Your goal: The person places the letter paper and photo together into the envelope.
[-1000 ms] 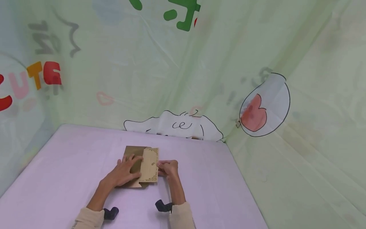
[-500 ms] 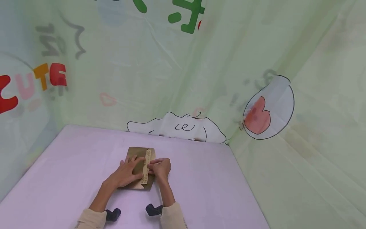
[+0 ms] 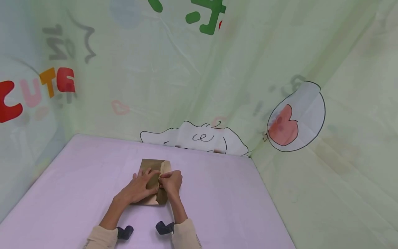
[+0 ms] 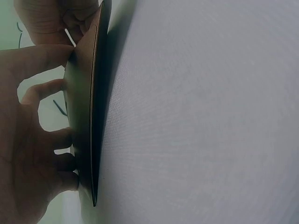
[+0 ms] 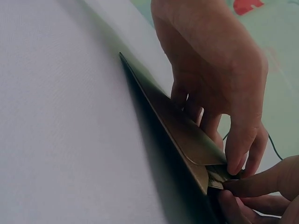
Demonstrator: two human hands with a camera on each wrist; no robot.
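A brown-gold paper envelope (image 3: 151,164) lies on the table, its flap side to the right. My left hand (image 3: 139,188) rests on it with fingers spread; in the left wrist view the fingertips press its upper face (image 4: 82,102). Only a narrow strip of a cream card (image 3: 162,167) sticks out of the envelope's opening. My right hand (image 3: 172,181) pinches that edge between thumb and fingers. From the right wrist view, the envelope's mouth (image 5: 194,161) gapes slightly beside the pinching fingers (image 5: 252,184). Most of the card is hidden inside.
A pale lilac cloth covers the table (image 3: 217,197). Printed curtains (image 3: 199,76) hang behind and at both sides. Dark wrist-camera mounts (image 3: 125,232) sit at both wrists, just in front of the sleeves (image 3: 186,235).
The right hand has moved left, sliding the card into the envelope until only a thin strip shows. The left hand keeps pressing on the envelope. The head view has shifted slightly.
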